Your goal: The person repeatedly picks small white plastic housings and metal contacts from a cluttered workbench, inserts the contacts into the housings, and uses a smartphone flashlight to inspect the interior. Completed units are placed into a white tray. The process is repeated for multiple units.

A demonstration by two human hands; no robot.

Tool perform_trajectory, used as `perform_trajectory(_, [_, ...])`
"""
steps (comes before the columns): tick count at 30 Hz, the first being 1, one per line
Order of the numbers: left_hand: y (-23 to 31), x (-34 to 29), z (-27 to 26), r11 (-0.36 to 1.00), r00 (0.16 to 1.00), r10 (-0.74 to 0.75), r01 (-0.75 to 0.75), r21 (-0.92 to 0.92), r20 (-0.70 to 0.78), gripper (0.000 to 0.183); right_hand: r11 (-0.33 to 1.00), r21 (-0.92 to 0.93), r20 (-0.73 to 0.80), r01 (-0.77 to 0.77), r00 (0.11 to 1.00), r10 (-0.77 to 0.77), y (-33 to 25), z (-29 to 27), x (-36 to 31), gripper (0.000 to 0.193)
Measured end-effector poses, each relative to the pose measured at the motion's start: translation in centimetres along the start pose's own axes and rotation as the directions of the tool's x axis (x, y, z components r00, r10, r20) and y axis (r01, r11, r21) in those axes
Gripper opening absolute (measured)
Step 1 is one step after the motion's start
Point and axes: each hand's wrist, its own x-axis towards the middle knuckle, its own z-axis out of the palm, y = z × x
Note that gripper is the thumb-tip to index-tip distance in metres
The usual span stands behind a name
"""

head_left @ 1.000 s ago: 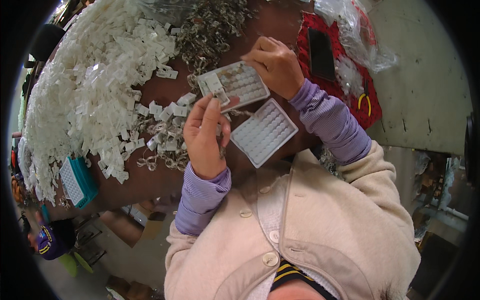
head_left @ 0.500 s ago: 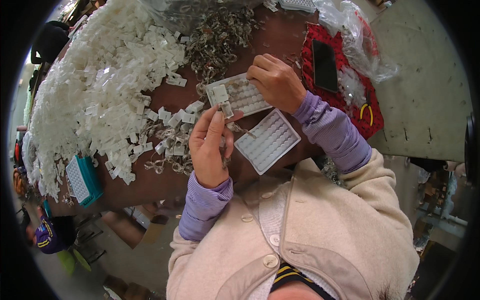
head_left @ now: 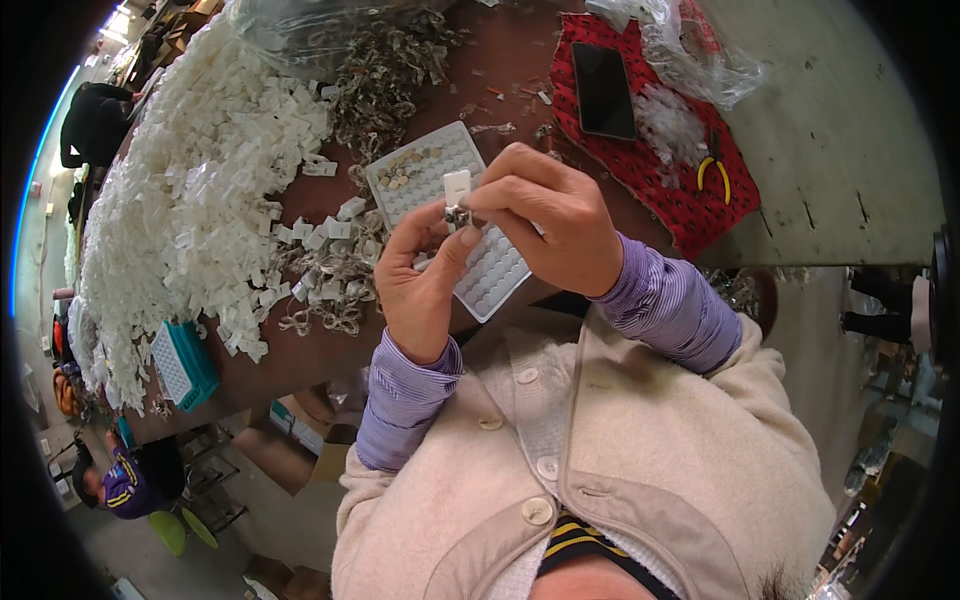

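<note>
My left hand (head_left: 425,290) is closed, thumb and fingers pinching a small white plastic case (head_left: 457,186). My right hand (head_left: 560,215) meets it from the right, its fingertips pressed together at the lower part of the same piece. A small dark, shiny bit shows between the fingertips, too small to name. Behind the hands lies a white tray (head_left: 450,150) with rows of round wells, several small tan discs (head_left: 403,168) in its far left part. Below my hands lies a second white welled tray (head_left: 490,290), partly covered by them.
A large heap of white plastic pieces (head_left: 200,170) fills the left side, beside tangled clear cords (head_left: 380,85). A teal box (head_left: 190,370) stands at the near left edge. On a red cloth (head_left: 600,130) lie a phone (head_left: 603,90) and yellow-handled pliers (head_left: 714,175). Other people sit at far left.
My right hand has come from the far tray to the white piece in my left hand. The tan discs in that tray are now uncovered. The whole view has shifted somewhat.
</note>
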Motion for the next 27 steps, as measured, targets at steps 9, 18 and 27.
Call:
perform_trajectory(9, [0.1,0.8,-2.9,0.998,0.998,-0.043,0.045,-0.049,0.035,0.028,0.997,0.025,0.115,0.07,0.991,-0.073,0.8,3.0,1.0,0.016])
perform_trajectory(18, [-0.1,2.2,-5.9,0.968,0.997,-0.062,0.05,-0.246,-0.041,0.019,0.924,-0.315,0.199,-0.219,0.936,0.29,9.2,6.2,3.5,0.016])
perform_trajectory(27, [0.3,1.6,-4.1,0.99,0.992,-0.082,0.07,-0.121,-0.095,0.025,0.983,-0.094,0.177,-0.155,0.97,0.17,6.5,5.1,2.3,0.022])
